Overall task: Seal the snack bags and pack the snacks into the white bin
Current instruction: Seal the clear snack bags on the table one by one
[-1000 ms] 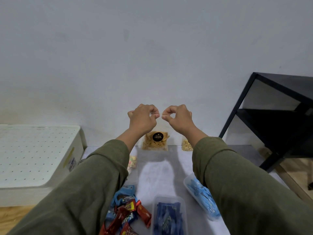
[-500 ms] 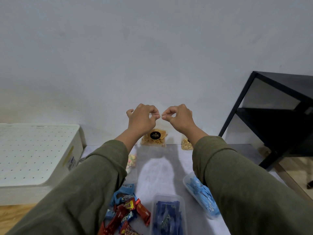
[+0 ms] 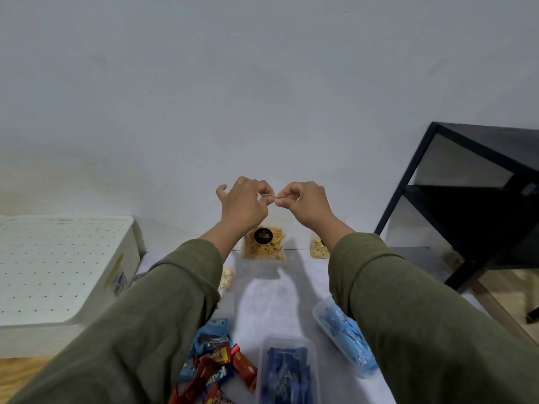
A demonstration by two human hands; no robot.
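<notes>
Wrappers of red and blue candy bars (image 3: pixel 217 371) lie loose at the near edge of the worktop (image 3: pixel 271 304), beside a clear tub of dark blue packets (image 3: pixel 287 371) and a second tub of light blue packets (image 3: pixel 345 336); none of these is packed yet. Further out, a small bag of pastel sweets (image 3: pixel 227 277) shows past the left sleeve. Beyond that both hands are raised together: the left hand (image 3: pixel 243 204) and the right hand (image 3: pixel 303 204) each pinch the top edge of a clear snack bag (image 3: pixel 264 243) of yellow sticks with a black label, which hangs above the far end of the worktop, so sealing seems to be under way. A bag of pale nuts (image 3: pixel 319 247) stands by the wall. The white bin (image 3: pixel 58 275) sits to the left with its perforated lid on, so packing looks not yet started.
</notes>
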